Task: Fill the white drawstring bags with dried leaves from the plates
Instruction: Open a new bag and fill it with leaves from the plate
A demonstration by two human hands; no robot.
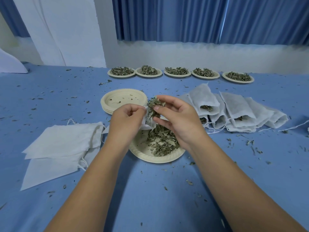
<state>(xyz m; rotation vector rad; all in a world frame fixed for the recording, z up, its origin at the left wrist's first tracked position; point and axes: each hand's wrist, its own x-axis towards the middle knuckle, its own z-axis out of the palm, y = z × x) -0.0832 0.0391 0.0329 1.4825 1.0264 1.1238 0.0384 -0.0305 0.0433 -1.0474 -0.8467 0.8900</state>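
White bag [147, 125] pinched at mouth by left hand [128, 118]; clump of dried leaves [154, 105] gripped by right hand [175, 114], held abv plate [157, 159].

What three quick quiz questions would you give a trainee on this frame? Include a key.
1. True or false: the left hand holds a white drawstring bag.
2. How many plates of dried leaves stand in the far row?
3. The right hand pinches: A) a drawstring, B) a clump of dried leaves, C) an empty plate.

Key: 1 true; 2 five; 3 B.
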